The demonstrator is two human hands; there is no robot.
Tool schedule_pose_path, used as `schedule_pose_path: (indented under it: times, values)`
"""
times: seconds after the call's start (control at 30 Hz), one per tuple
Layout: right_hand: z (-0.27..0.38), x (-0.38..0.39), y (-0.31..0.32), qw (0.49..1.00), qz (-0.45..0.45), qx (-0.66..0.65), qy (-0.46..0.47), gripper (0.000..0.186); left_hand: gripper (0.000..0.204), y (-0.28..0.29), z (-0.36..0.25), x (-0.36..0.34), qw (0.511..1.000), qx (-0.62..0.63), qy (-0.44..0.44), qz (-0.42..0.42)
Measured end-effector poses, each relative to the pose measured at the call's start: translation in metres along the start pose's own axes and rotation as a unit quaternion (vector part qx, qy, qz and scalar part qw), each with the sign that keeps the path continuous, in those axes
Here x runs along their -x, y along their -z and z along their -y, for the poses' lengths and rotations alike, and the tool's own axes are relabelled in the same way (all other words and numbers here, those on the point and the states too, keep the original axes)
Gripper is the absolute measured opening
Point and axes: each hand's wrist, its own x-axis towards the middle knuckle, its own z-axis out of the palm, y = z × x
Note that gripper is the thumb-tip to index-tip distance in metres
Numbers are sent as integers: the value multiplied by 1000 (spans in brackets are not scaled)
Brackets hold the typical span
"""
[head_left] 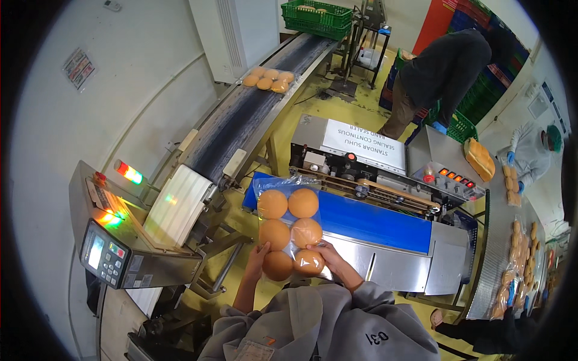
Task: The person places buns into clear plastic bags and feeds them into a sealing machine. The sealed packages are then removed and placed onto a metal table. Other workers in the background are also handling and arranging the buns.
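Observation:
A clear plastic bag of round golden buns (275, 234) is held up in front of my body, the several buns lying in two rows. My left hand (257, 259) grips its lower left edge. On the lower right side, my right hand (329, 255) holds the same bag, fingers against the film beside a bun. The bag's top end, crumpled and transparent, hangs over the left end of a blue conveyor belt (373, 218). Behind that belt stands a band sealing machine (361, 162) with a white sign on top.
To the left, a dark conveyor (232, 129) carries another bag of buns (267, 79) toward a green crate (317, 21). A machine with a control panel (103, 253) and lit signal lamp (128, 171) stands nearer. A co-worker (442, 69) bends over crates; bagged bread covers a metal table (490, 265) at right.

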Motion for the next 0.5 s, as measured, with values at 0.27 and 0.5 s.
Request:
schedule_pose_path:
  times: [0.27,0.5]
  values:
    - [-36,-9,-47,992,107,49,-40,35,34,48,-11,63,1000,18,-2,19]
    - [-61,-15,-71,970,151,151,-115,26,29,138,37,169,959,267,54,-74]
